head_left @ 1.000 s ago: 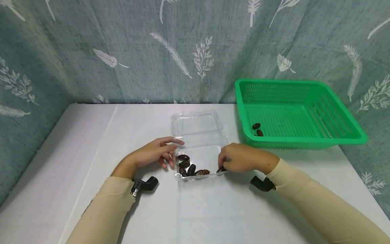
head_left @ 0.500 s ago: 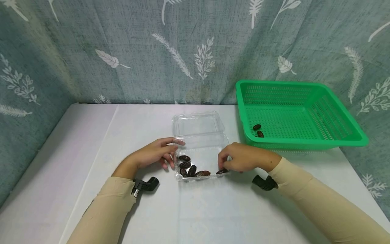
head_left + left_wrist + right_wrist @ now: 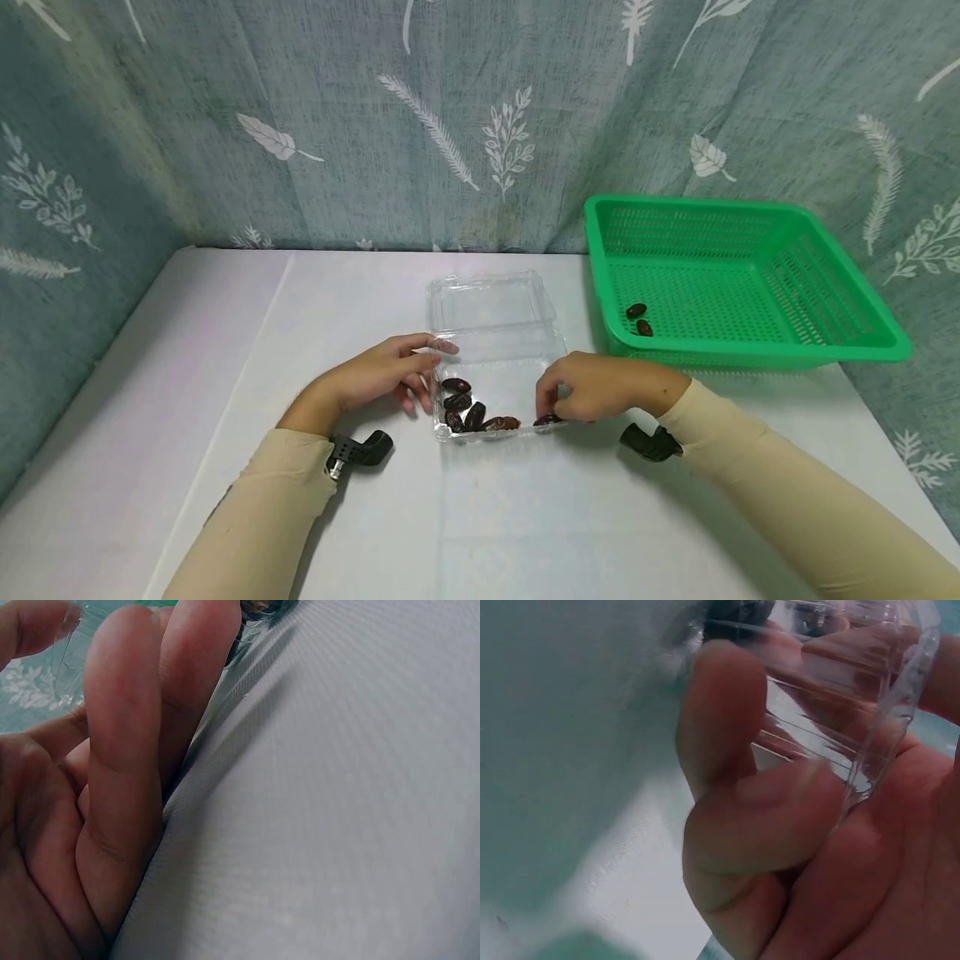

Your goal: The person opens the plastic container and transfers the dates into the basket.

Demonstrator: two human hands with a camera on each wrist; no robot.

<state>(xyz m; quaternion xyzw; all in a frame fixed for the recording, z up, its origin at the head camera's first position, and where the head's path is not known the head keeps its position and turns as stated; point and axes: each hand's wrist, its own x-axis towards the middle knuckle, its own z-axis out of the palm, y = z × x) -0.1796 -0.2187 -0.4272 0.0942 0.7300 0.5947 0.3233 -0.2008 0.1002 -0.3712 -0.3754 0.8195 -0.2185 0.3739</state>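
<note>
A clear plastic clamshell box (image 3: 491, 371) stands on the table, its lid (image 3: 487, 304) folded back. Several dark brown dates (image 3: 474, 415) lie along its left and near sides. My left hand (image 3: 382, 375) rests at the left wall with loosely bent fingers, one fingertip reaching over the rim. My right hand (image 3: 592, 387) reaches over the right wall and holds a date (image 3: 547, 419) at the near right corner with its fingertips. In the right wrist view two bent fingers (image 3: 720, 712) stay outside the clear wall, and a dark date (image 3: 739, 615) shows at the top.
A green perforated basket (image 3: 750, 350) stands at the back right, with a few dates (image 3: 637, 312) in its near left corner. A leaf-patterned curtain (image 3: 322, 125) hangs behind the white table (image 3: 360, 533). Black wrist mounts (image 3: 360, 450) stick out below both wrists.
The date under the right fingertips has come more into view, lying along the near wall. The left hand stays in place; the whole view has shifted slightly.
</note>
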